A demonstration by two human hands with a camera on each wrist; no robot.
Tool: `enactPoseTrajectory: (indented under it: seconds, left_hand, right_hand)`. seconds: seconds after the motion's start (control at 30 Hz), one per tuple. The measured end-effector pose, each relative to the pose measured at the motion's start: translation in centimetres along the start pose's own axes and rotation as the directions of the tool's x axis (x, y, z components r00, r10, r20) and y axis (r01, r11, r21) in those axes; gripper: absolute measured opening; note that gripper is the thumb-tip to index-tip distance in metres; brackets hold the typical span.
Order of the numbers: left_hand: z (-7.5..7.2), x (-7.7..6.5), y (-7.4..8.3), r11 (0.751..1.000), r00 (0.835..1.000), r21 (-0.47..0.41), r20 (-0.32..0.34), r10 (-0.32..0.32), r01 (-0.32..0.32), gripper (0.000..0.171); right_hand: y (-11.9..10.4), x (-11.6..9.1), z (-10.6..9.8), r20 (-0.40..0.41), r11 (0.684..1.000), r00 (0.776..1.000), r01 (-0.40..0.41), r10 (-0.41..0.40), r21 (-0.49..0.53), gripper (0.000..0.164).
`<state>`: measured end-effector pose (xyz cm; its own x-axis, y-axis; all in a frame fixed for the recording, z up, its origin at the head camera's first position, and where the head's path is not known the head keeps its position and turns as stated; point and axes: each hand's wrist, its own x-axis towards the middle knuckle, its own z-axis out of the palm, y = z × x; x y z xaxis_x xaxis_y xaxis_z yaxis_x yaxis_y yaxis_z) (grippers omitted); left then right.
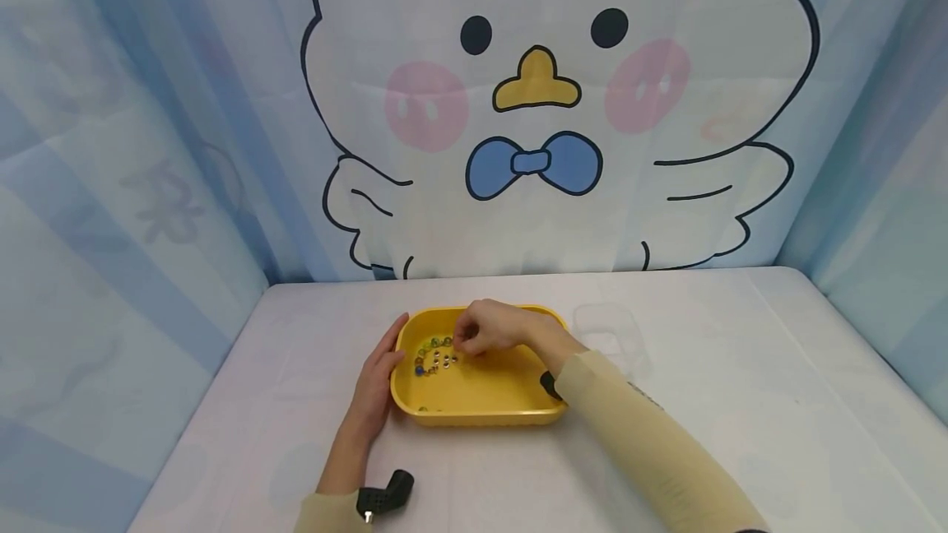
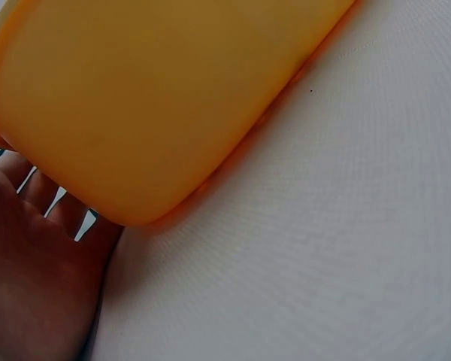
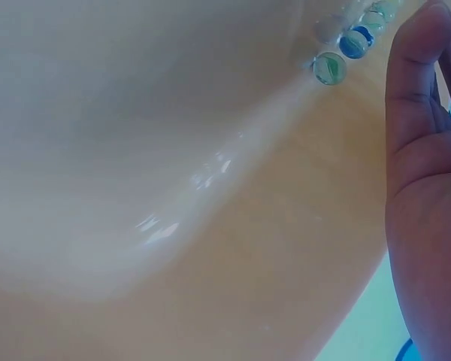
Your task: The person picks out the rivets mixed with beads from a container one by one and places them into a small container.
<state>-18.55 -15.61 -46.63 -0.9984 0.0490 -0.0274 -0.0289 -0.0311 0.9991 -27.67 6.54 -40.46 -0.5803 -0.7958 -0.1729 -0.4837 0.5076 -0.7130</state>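
A yellow plastic tray (image 1: 481,418) lies on the table in the head view. On its floor, at the left, glass marbles (image 1: 435,342) form a curve around several small shiny beads (image 1: 446,360). My left hand (image 1: 376,381) holds the tray's left end, thumb at the rim and fingers along the outer wall. Over the tray, my right hand (image 1: 489,327) is bent down, thumb and fingertips drawn together beside the beads. Whether anything sits between those fingertips is hidden. More marbles (image 3: 330,68) lie along the tray's edge in the right wrist view.
A clear plastic container (image 1: 611,336) stands on the white-covered table (image 1: 741,418), behind and right of the tray. A printed curtain (image 1: 533,237) hangs at the table's back edge, with others at both sides. My right forearm crosses the tray's right end.
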Motion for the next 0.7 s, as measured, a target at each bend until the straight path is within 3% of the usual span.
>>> enactPoseTrajectory:
  seconds: [0.3,0.7]
  left_hand:
    - [-0.1,0.0,0.0,1.0,1.0,0.0,0.002,0.004,-0.004,0.058]
    - [0.0,0.0,0.1,1.0,1.0,0.008,-0.002,0.001,-0.001,0.058]
  right_hand:
    - [-0.5,-0.1,-0.5,-0.03,1.0,1.0,0.009,-0.008,0.026,0.009]
    - [-2.3,-1.9,-2.8,-0.12,0.996,0.993,0.034,-0.023,0.087,0.009]
